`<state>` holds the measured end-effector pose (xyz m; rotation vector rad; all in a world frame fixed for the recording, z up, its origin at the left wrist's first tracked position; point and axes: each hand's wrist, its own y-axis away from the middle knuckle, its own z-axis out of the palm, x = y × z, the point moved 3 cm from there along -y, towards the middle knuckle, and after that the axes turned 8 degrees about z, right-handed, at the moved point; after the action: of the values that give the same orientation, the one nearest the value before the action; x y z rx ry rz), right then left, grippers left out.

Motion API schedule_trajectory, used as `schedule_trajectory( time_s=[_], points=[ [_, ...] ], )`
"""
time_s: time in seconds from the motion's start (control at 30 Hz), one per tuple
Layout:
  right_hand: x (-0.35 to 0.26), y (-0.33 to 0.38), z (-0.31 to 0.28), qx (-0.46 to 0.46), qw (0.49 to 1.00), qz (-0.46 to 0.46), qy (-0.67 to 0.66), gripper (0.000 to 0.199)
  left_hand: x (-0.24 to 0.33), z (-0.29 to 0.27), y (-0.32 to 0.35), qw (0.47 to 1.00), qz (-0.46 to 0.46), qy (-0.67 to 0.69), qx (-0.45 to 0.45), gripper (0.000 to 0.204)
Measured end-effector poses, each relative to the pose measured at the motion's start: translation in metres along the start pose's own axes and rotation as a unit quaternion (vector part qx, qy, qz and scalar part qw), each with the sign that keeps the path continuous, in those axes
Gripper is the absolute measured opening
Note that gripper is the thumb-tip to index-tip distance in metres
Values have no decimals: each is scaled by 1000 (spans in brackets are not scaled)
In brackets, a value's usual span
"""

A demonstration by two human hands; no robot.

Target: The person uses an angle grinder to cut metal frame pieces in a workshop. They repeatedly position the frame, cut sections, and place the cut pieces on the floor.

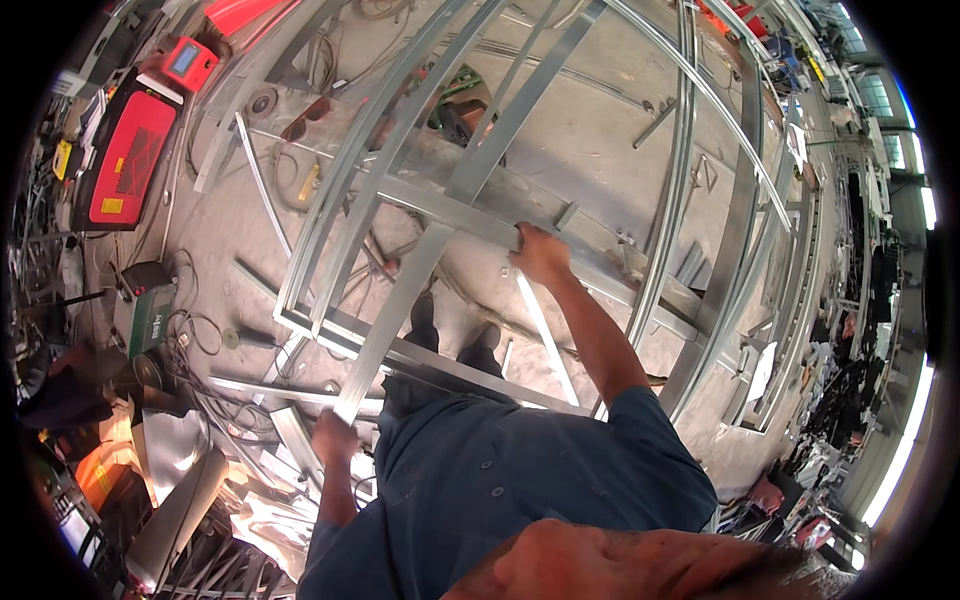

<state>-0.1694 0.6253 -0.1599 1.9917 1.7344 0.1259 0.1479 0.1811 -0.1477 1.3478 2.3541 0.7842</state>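
The two hands are well apart. The left hand (333, 438), a little blurred, is at the near left, and its fingers are closed around the near end of a flat metal bar (391, 322). This bar goes obliquely from the hand toward the far right, until it meets a crossbar (470, 218) of a large metal frame (683, 150). I cannot tell if the bar continues on the other side of the crossbar, or if another piece begins there. The right hand (541, 254) is farther away and more to the right, clamped on the edge of the crossbar with bent fingers.

The frame fills the middle of the scene, and its long silver rails run from near to far. Under it is a grey floor (590, 130), where a thin bright bar (546, 336) shows just near of the right hand. The feet of the person, in dark shoes (483, 345), are between the two hands, on the far side of the blue shirt (520, 455).

At the far left there is a red machine (130, 160), with a smaller red device (190, 64) beside it. Nearer on the left side, a green box (150, 322) is close to some tangled cables (205, 335). Along the right side, many dark things are crowded together, too small to tell.
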Motion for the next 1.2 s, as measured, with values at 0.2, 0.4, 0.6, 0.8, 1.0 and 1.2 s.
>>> schedule_trajectory(
  time_s=[0.2,0.4,0.6,0.8,1.0,1.2],
  points=[
    [-6,-10,1,18,1000,-8,4,55,-221,76,146,983,-155,-11,-92,22],
    [-1,-16,12,-21,1000,1,19,48,-117,7,119,996,77,33,-8,63],
    [-5,-12,10,10,1000,-14,2,41,19,8,35,969,233,38,74,76],
    [-9,-9,6,-6,1000,2,5,41,185,-32,-34,858,477,28,188,65],
    [-5,-12,6,-9,1000,-8,9,46,208,0,-66,887,398,-22,234,58],
    [1,-17,15,-28,999,9,28,48,101,-32,-4,936,325,-22,130,66]
  ],
)
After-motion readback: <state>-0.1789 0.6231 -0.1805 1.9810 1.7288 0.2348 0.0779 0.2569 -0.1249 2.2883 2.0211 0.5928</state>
